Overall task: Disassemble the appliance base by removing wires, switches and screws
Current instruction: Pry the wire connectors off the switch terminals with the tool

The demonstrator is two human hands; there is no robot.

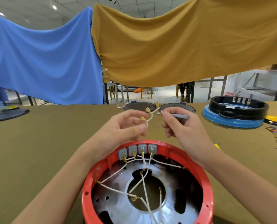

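Above the table's near edge, the left hand pinched a loose white wire harness with brass terminals. The right hand gripped its other end, together with a thin grey tool. Below both sat the red appliance base, wires and four grey switches inside.

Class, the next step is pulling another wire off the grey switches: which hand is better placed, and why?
Probably the left hand: it pinches only the removed white wire and hovers nearest the grey switches. The right hand also holds a grey tool.
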